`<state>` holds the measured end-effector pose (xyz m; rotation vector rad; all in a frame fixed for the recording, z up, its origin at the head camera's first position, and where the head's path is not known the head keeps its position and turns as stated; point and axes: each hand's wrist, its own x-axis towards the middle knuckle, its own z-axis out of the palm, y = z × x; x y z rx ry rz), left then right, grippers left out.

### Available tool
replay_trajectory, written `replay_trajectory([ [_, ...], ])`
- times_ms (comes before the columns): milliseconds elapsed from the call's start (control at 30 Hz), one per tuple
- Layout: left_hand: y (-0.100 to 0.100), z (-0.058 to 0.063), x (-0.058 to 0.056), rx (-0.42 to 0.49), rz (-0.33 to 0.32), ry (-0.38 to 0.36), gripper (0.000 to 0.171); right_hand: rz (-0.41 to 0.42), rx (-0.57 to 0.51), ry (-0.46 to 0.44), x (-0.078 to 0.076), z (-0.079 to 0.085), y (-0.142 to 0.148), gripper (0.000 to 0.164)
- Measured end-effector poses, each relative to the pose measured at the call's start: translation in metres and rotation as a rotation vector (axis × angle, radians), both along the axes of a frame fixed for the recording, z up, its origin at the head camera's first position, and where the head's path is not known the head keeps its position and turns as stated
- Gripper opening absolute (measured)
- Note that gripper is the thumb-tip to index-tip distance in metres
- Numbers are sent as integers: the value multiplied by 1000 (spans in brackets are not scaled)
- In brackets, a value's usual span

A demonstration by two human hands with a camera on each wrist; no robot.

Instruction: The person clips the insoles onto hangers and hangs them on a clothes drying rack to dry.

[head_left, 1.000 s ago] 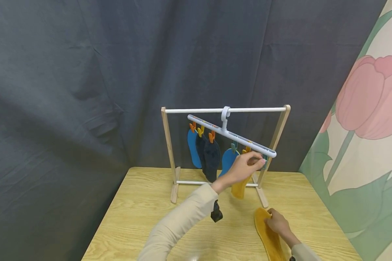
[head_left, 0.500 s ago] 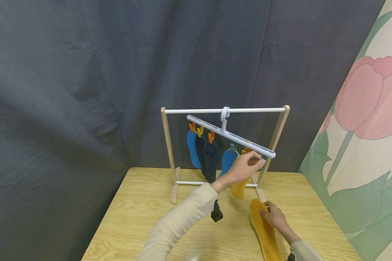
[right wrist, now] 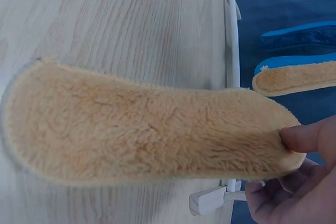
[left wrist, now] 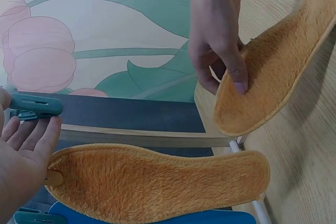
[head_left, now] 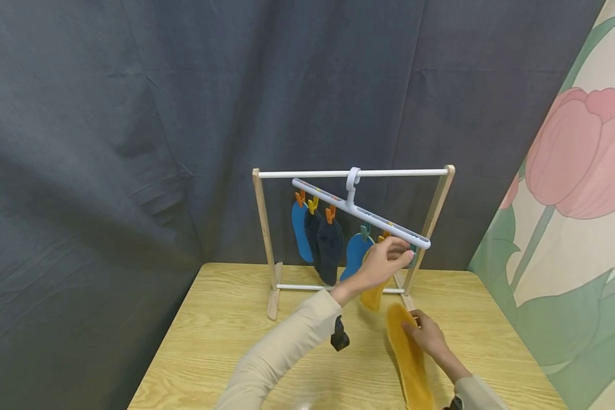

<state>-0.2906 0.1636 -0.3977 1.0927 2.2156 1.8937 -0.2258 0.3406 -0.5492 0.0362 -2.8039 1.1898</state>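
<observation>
At the right end of the pale blue clip hanger (head_left: 374, 218), my left hand (head_left: 380, 265) pinches a teal clothespin (left wrist: 37, 105) between thumb and fingers. My right hand (head_left: 426, 335), lower and to the right, grips one end of a fuzzy yellow-orange insole (right wrist: 152, 129), thumb on its pile side. That insole slants up from the table, its other end towards the front edge. A matching insole (left wrist: 157, 182) hangs from an orange clothespin beside my left hand, partly hidden behind it in the head view. The held insole and the teal clothespin are apart.
The hanger hooks over the white bar (head_left: 307, 174) of a small wooden rack. Blue insoles, one of them (head_left: 357, 256) beside the hanging yellow one, and dark insoles (head_left: 330, 250) hang from other clothespins. Behind is a dark curtain (head_left: 184, 114); a tulip-painted wall (head_left: 569, 228) stands right.
My right hand has risen slightly up and to the left with the insole, closer to the hanger. The left hand stays at the teal clothespin, and the hanger has shifted a little.
</observation>
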Motion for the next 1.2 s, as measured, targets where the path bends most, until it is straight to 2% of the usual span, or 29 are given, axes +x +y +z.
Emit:
replay_trajectory([
  [200, 0, 0, 0, 12, 1, -5, 30, -4, -36, 26, 0, 3, -2, 29],
  [467, -2, -3, 1, 23, -4, -90, 36, -8, -65, 14, 0, 9, -4, 31],
  [700, -5, 0, 2, -55, 11, -47, 40, -5, -52, 45, 1, 16, -7, 31],
  [1200, -6, 5, 4, -74, 13, -48, 42, -32, -81, 82, 4, 25, -11, 30],
])
